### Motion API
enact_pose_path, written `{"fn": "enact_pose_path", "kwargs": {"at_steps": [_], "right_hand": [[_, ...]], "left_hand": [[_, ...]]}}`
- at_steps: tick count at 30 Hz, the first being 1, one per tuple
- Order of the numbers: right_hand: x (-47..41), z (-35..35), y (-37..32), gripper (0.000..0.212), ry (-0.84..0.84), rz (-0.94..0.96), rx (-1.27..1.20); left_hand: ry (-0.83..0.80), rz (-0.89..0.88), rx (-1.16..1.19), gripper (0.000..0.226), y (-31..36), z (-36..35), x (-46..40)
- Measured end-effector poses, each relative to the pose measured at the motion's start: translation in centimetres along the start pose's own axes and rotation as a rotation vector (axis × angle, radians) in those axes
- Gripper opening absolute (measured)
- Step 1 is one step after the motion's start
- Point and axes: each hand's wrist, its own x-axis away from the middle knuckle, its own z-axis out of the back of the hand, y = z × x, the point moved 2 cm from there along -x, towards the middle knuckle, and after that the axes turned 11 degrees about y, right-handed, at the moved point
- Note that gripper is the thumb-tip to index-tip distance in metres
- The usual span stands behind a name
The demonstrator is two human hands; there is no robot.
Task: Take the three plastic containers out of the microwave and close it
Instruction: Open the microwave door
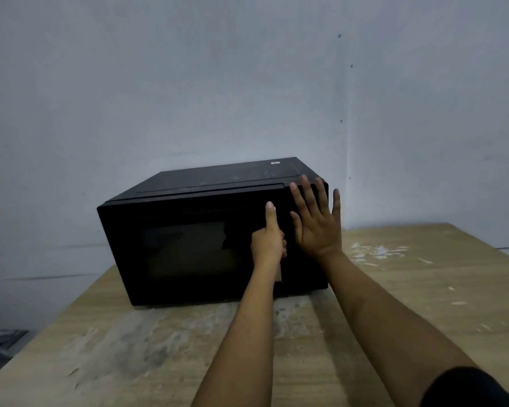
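A black microwave (188,230) sits on the bench (409,289) with its door shut; what is inside cannot be seen. The left hand (269,239) curls around the door's right edge, thumb pointing up. Just right of it, the right hand (315,221) lies flat against the microwave's front, fingers spread, holding nothing.

- A bare, makeshift back room rather than a fitted kitchen, by the look of it.
- The wall (188,83) is plain grey-blue, scuffed, with a few small dark holes.
- A worn wooden table (409,289), its top stained and flecked with white, carries only a black microwave (174,245) pushed toward the wall.
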Motion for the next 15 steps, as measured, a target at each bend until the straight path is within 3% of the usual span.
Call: {"fn": "enact_pose_path", "kwargs": {"at_steps": [6, 15], "right_hand": [[-0.2, -0.1, 0.1, 0.055, 0.004, -0.001, 0.010], [0.4, 0.6, -1.0, 0.058, -0.047, -0.071, 0.009]], "left_hand": [[0.005, 0.016, -0.006, 0.068, 0.9, 0.0, 0.7], [-0.032, -0.058, 0.041, 0.054, 0.7, 6.7, 7.5]]}}
